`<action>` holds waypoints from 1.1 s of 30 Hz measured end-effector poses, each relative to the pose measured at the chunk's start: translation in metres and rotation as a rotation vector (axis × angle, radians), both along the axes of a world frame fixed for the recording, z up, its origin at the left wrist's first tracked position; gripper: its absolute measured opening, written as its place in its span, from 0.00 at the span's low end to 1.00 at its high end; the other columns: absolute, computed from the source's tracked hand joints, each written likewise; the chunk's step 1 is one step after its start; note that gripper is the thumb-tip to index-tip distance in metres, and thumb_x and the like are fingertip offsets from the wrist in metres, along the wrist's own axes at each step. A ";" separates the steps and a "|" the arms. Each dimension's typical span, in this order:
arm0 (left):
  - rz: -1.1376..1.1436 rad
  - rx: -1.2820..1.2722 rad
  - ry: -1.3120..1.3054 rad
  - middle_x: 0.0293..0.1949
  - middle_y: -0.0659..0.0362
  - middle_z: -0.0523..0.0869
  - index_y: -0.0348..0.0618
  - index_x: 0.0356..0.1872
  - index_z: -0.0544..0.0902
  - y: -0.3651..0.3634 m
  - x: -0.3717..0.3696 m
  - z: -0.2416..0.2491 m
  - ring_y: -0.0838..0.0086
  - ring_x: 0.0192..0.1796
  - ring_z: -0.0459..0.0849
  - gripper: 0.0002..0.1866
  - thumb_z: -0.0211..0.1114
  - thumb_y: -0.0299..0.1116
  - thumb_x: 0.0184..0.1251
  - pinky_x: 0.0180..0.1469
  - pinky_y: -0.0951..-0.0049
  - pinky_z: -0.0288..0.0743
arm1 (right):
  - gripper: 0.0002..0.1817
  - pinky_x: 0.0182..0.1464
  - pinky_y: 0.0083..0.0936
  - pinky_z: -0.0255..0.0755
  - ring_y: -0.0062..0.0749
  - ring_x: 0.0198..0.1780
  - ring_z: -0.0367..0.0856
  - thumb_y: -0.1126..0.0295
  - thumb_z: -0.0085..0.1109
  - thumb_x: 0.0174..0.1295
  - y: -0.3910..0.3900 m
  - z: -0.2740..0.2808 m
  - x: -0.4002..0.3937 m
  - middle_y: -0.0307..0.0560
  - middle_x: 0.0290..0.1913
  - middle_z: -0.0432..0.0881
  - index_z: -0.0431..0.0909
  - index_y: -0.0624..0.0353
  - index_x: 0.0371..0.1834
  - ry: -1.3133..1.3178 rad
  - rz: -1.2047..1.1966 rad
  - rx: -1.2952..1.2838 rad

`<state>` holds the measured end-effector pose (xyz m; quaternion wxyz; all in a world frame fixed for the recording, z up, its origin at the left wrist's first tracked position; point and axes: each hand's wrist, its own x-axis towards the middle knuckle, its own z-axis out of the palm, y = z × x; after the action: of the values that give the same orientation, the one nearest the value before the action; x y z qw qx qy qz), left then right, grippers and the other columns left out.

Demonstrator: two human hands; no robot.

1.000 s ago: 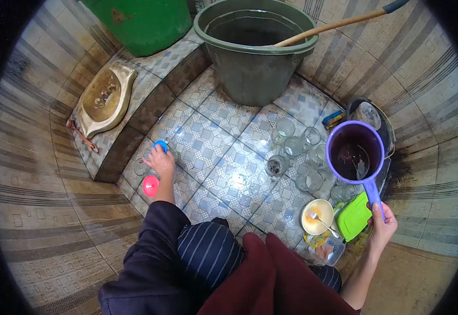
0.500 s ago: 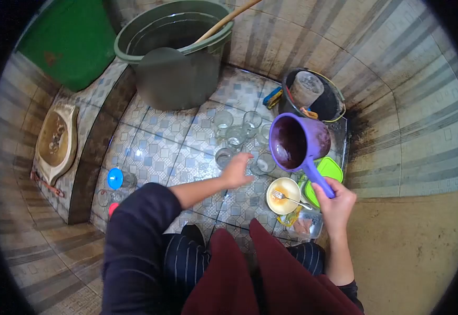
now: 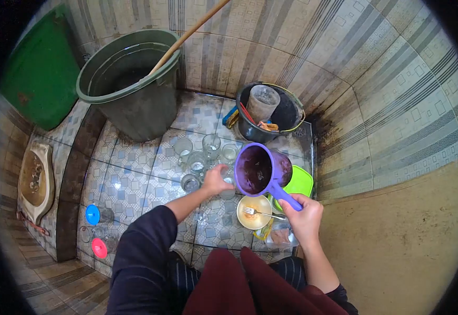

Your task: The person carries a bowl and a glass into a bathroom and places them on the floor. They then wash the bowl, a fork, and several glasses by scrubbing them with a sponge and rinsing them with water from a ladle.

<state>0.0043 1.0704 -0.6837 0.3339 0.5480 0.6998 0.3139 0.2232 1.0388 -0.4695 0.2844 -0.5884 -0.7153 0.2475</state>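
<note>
My right hand [image 3: 303,215] is wrapped round the handle of a purple water dipper [image 3: 254,169], whose bowl is tipped so that its inside faces me. Over the floor, my left hand [image 3: 217,181] has its thumb and fingers apart, with the fingertips right at a drinking glass [image 3: 227,190]. Several more clear glasses and glass mugs [image 3: 196,161] stand grouped just beyond it. Below the dipper sits a cream bowl [image 3: 246,221] with a fork [image 3: 263,213] lying in it. A lime-green lid [image 3: 300,182] is partly hidden behind the dipper.
A large dark green tub [image 3: 145,113] with a wooden stick [image 3: 192,29] stands at the back left. Near the far wall is a black bucket [image 3: 249,131] holding a container. Glasses with blue [image 3: 92,214] and pink [image 3: 99,248] lids lie left, beside a raised squat toilet [image 3: 40,184].
My view has swung rightward, so things sit further left. My left hand has come closer to the nearest glass; the dipper stays in my right hand.
</note>
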 end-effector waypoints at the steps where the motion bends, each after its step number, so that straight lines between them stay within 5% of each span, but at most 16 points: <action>1: -0.046 -0.028 -0.060 0.45 0.51 0.75 0.38 0.49 0.67 0.003 -0.007 0.008 0.65 0.46 0.75 0.39 0.72 0.38 0.27 0.48 0.72 0.68 | 0.13 0.25 0.22 0.70 0.29 0.19 0.77 0.67 0.64 0.40 -0.002 0.005 0.002 0.51 0.19 0.78 0.78 0.66 0.27 0.016 0.001 -0.021; 2: -0.053 -0.029 -0.060 0.45 0.51 0.75 0.38 0.49 0.67 0.010 -0.010 0.008 0.65 0.46 0.75 0.39 0.72 0.38 0.27 0.48 0.72 0.68 | 0.13 0.25 0.21 0.69 0.28 0.19 0.77 0.67 0.64 0.40 -0.005 0.011 0.003 0.51 0.18 0.77 0.78 0.66 0.26 0.034 0.002 -0.042; 4: -0.098 0.155 -0.514 0.44 0.55 0.76 0.39 0.50 0.66 0.022 -0.012 0.011 0.67 0.45 0.76 0.36 0.69 0.40 0.35 0.48 0.75 0.67 | 0.13 0.24 0.21 0.69 0.27 0.18 0.76 0.68 0.64 0.40 -0.009 0.022 0.005 0.50 0.17 0.77 0.78 0.65 0.26 0.028 -0.003 -0.026; 5: -0.102 0.035 -0.817 0.50 0.56 0.72 0.42 0.53 0.64 0.026 -0.005 0.017 0.67 0.52 0.69 0.32 0.61 0.47 0.47 0.54 0.70 0.60 | 0.13 0.23 0.21 0.68 0.26 0.18 0.76 0.68 0.64 0.40 -0.010 0.030 0.007 0.50 0.17 0.77 0.78 0.65 0.26 0.017 0.002 -0.008; 6: -0.108 0.038 -0.816 0.50 0.56 0.72 0.42 0.53 0.64 0.034 0.004 0.014 0.67 0.52 0.69 0.32 0.61 0.47 0.47 0.54 0.70 0.60 | 0.13 0.23 0.21 0.68 0.26 0.18 0.76 0.68 0.64 0.40 -0.013 0.041 0.007 0.50 0.17 0.77 0.78 0.65 0.26 0.018 -0.002 -0.002; 8: -0.006 -0.262 -1.202 0.57 0.56 0.63 0.45 0.57 0.61 0.058 0.022 0.013 0.65 0.60 0.59 0.31 0.48 0.53 0.56 0.59 0.65 0.52 | 0.11 0.22 0.21 0.68 0.28 0.17 0.76 0.69 0.65 0.39 -0.017 0.059 0.008 0.50 0.16 0.76 0.78 0.65 0.25 -0.004 -0.015 0.004; 9: -0.137 -0.314 -1.325 0.62 0.57 0.54 0.48 0.59 0.58 0.069 0.033 0.022 0.66 0.63 0.50 0.34 0.38 0.60 0.56 0.62 0.62 0.44 | 0.11 0.21 0.22 0.67 0.31 0.17 0.76 0.70 0.65 0.38 -0.017 0.056 0.013 0.50 0.16 0.76 0.78 0.64 0.25 -0.027 0.014 0.114; 13: -0.248 -0.601 -1.318 0.62 0.59 0.55 0.49 0.60 0.57 0.096 0.045 0.025 0.65 0.63 0.52 0.41 0.38 0.67 0.48 0.61 0.56 0.43 | 0.10 0.22 0.24 0.67 0.35 0.18 0.75 0.71 0.65 0.37 -0.022 0.064 0.023 0.49 0.18 0.76 0.77 0.62 0.24 -0.003 -0.001 0.227; 15: 0.018 -0.614 -1.453 0.59 0.58 0.61 0.49 0.59 0.59 0.107 0.056 -0.026 0.64 0.61 0.58 0.42 0.38 0.68 0.47 0.59 0.55 0.49 | 0.10 0.22 0.25 0.67 0.36 0.19 0.75 0.71 0.65 0.36 -0.018 0.063 0.027 0.49 0.18 0.76 0.77 0.62 0.24 -0.011 -0.016 0.287; 18: 0.141 -0.593 -1.488 0.53 0.56 0.69 0.50 0.57 0.62 0.098 0.068 -0.028 0.62 0.56 0.65 0.40 0.39 0.67 0.48 0.55 0.56 0.56 | 0.10 0.23 0.25 0.68 0.37 0.19 0.75 0.72 0.65 0.36 -0.011 0.061 0.033 0.49 0.19 0.76 0.77 0.62 0.24 -0.043 -0.040 0.354; 19: 0.297 -0.631 -1.405 0.47 0.53 0.74 0.46 0.55 0.63 0.073 0.076 0.059 0.61 0.51 0.70 0.40 0.41 0.67 0.48 0.51 0.57 0.62 | 0.10 0.24 0.26 0.68 0.37 0.20 0.75 0.72 0.65 0.36 -0.009 0.061 0.034 0.49 0.19 0.76 0.77 0.62 0.24 -0.050 -0.054 0.370; 23: 0.076 -0.614 -1.617 0.44 0.48 0.74 0.36 0.51 0.65 0.074 0.071 0.066 0.60 0.46 0.74 0.40 0.46 0.64 0.48 0.49 0.57 0.64 | 0.10 0.24 0.26 0.68 0.38 0.20 0.75 0.73 0.64 0.36 -0.002 0.060 0.036 0.49 0.18 0.76 0.77 0.62 0.24 -0.021 -0.113 0.380; 27: -0.104 -0.437 -1.504 0.46 0.50 0.72 0.37 0.51 0.64 0.079 0.074 0.048 0.61 0.46 0.73 0.37 0.58 0.56 0.46 0.52 0.64 0.61 | 0.10 0.24 0.27 0.67 0.38 0.20 0.74 0.73 0.64 0.35 0.004 0.055 0.038 0.48 0.19 0.76 0.77 0.62 0.24 -0.087 -0.097 0.442; 29: -0.073 -0.052 -0.770 0.46 0.52 0.73 0.34 0.51 0.64 0.075 0.078 0.048 0.66 0.48 0.72 0.41 0.71 0.45 0.33 0.51 0.71 0.63 | 0.10 0.25 0.27 0.67 0.38 0.20 0.74 0.73 0.64 0.35 0.003 0.051 0.036 0.48 0.20 0.77 0.77 0.61 0.24 -0.137 -0.091 0.450; 33: -0.185 0.218 -0.515 0.45 0.55 0.73 0.38 0.52 0.64 0.068 0.072 0.038 0.68 0.48 0.71 0.45 0.75 0.38 0.22 0.52 0.74 0.63 | 0.10 0.26 0.27 0.68 0.38 0.21 0.74 0.72 0.64 0.34 0.001 0.045 0.025 0.48 0.22 0.77 0.77 0.60 0.24 -0.235 -0.024 0.445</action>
<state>0.0766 1.1380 -0.6462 0.4669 0.5445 0.5010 0.4843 0.2482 1.0401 -0.4248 0.3248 -0.5444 -0.7733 0.0105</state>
